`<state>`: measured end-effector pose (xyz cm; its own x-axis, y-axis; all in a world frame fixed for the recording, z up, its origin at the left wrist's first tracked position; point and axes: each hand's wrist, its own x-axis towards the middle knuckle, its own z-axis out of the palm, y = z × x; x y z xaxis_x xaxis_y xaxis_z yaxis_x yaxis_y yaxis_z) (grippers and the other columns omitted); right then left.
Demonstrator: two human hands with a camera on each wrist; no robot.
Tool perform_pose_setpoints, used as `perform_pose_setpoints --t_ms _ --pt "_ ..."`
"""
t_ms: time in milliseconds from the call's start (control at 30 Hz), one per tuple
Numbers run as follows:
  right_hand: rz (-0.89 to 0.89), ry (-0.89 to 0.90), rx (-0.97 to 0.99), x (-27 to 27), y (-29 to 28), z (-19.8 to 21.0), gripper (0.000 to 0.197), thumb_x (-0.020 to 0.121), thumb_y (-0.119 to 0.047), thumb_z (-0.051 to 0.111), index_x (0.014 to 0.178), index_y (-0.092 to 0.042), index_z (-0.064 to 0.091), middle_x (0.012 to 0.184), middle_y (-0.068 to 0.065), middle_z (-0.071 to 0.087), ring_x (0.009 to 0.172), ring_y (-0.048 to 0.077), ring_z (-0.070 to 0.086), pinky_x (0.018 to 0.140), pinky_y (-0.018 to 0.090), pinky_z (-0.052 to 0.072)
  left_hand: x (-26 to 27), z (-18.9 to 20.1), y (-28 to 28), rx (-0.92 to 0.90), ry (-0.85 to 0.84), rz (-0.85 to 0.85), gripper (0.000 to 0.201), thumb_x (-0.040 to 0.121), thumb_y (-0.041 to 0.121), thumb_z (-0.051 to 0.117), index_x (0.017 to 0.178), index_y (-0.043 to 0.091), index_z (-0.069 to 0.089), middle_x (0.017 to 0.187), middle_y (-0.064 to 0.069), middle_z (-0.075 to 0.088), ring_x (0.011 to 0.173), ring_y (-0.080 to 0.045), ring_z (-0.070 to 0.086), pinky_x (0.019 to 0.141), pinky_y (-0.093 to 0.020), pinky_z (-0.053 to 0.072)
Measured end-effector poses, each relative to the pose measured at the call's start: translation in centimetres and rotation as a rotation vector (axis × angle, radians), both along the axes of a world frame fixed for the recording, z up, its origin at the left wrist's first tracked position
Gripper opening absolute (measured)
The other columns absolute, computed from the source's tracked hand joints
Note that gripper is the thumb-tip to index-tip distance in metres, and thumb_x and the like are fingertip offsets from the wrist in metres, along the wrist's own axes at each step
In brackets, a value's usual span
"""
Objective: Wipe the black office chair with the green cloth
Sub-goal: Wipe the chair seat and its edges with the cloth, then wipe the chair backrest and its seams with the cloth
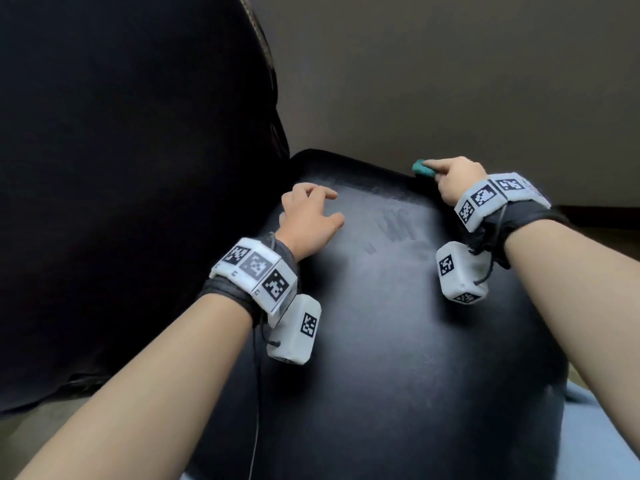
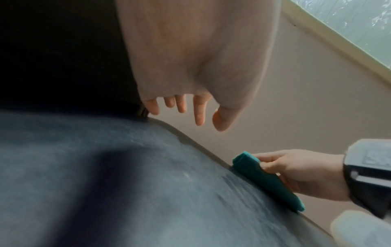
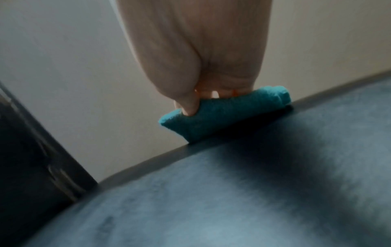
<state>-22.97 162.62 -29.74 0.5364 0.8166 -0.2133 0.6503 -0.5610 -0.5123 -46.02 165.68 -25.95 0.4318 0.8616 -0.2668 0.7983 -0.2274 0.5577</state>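
We note the green cloth folded into a thick, nubby roll, lying along the far edge of the black office chair seat, at about 1 o'clock in the head view. Our right hand grips it: the thumb presses into the roll's near face, the other fingers curl over its top, and the roll sits under the fingertips, touching the seat rim. In the right wrist view the cloth reads teal, soft-piled, with rounded folded ends. The seat is smooth, slightly glossy, gently domed, with a rounded corner; its surface carries a pale matte film and several darker finger-shaped streaks near the centre. Our left hand is at about 11 o'clock on the seat, fingers spread apart and loosely bent, holding nothing; fingertip contact with the seat we cannot tell. A dark backrest rises at 9 o'clock. Beyond, a plain beige wall.
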Motion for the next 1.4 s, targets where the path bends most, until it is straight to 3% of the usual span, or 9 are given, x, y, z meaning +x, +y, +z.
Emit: perform_pose_setpoints --t_ms 133,400,600,767,933,1067,1133,1233,1400 --pt "-0.178 0.227 0.225 -2.2 0.0 2.5 0.041 0.094 -0.007 0.041 0.127 -0.025 0.057 0.128 0.006 0.059 0.116 0.027 0.053 0.086 0.018 0.035 -3.0 3.9 1.0 0.11 -0.019 0.029 0.034 0.09 0.016 0.05 0.124 0.018 0.051 0.132 -0.001 0.033 0.129 -0.019 0.019 0.107 -0.03 0.022" --pt "-0.094 0.421 0.388 -6.9 0.8 9.3 0.043 0.091 -0.001 0.036 0.123 -0.017 0.06 0.119 0.009 0.061 0.099 0.021 0.054 0.054 0.013 0.033 -6.8 11.4 1.0 0.467 0.034 -0.038 0.028 0.09 0.013 0.05 0.117 0.015 0.057 0.13 0.0 0.04 0.124 -0.017 0.027 0.094 -0.024 0.032" --pt "-0.118 0.585 0.527 -9.9 2.2 14.6 0.033 0.077 -0.005 0.038 0.087 -0.013 0.068 0.088 0.011 0.065 0.077 0.021 0.054 0.085 0.036 0.052 -8.6 18.1 0.9 0.764 0.22 -0.02 0.037 0.09 0.024 0.054 0.126 0.017 0.052 0.143 -0.002 0.034 0.132 -0.023 0.026 0.104 -0.038 0.026" --pt "-0.121 0.695 0.614 -11.9 3.6 19.1 0.035 0.081 0.001 0.035 0.087 -0.01 0.067 0.081 0.005 0.063 0.072 0.022 0.057 0.082 0.046 0.054 -10.7 23.1 2.1 0.883 0.338 0.113 0.052 0.089 0.026 0.052 0.138 0.019 0.037 0.154 -0.001 0.015 0.14 -0.022 0.009 0.106 -0.045 0.016" --pt "-0.132 0.713 0.665 -13.4 5.9 22.1 0.037 0.085 0.002 0.033 0.092 -0.015 0.065 0.075 0.001 0.061 0.064 0.018 0.057 0.069 0.03 0.057 -12.3 26.5 3.9 0.896 0.441 0.172 0.067 0.09 0.031 0.049 0.148 0.017 0.017 0.158 -0.002 -0.003 0.144 -0.022 -0.009 0.111 -0.053 0.006" --pt "-0.102 0.616 0.724 -14.6 7.4 23.5 0.03 0.09 0.0 0.033 0.075 -0.015 0.055 0.063 -0.005 0.051 0.038 0.0 0.045 0.037 0.009 0.034 -11.7 27.7 5.5 0.887 0.469 0.171 0.069 0.092 0.032 0.044 0.15 0.016 0.01 0.158 -0.002 -0.008 0.144 -0.023 -0.017 0.111 -0.057 -0.005" --pt "-0.144 0.578 0.746 -14.7 9.0 22.9 0.032 0.088 0.0 0.034 0.066 -0.018 0.049 0.064 -0.005 0.05 0.046 0.004 0.047 0.045 0.012 0.034 -10.9 27.7 6.5 0.95 0.493 0.142 0.069 0.092 0.033 0.043 0.15 0.016 0.01 0.158 -0.003 -0.009 0.143 -0.024 -0.019 0.11 -0.058 -0.01" --pt "-0.263 0.576 0.757 -14.4 11.6 20.9 0.025 0.086 -0.003 0.034 0.082 -0.021 0.051 0.085 -0.004 0.054 0.076 0.016 0.047 0.067 0.018 0.037 -8.9 26.9 7.9 1.008 0.504 0.101 0.071 0.092 0.036 0.042 0.15 0.016 0.007 0.158 -0.004 -0.012 0.143 -0.025 -0.02 0.109 -0.057 -0.013" --pt "-0.352 0.661 0.715 -13.4 14.4 18.6 0.033 0.083 -0.006 0.033 0.092 -0.021 0.06 0.096 0.0 0.064 0.09 0.024 0.058 0.09 0.034 0.047 -5.8 23.3 9.7 1.017 0.542 0.142 0.08 0.092 0.044 0.043 0.15 0.01 0.0 0.158 -0.009 -0.012 0.145 -0.027 -0.012 0.106 -0.055 -0.016"
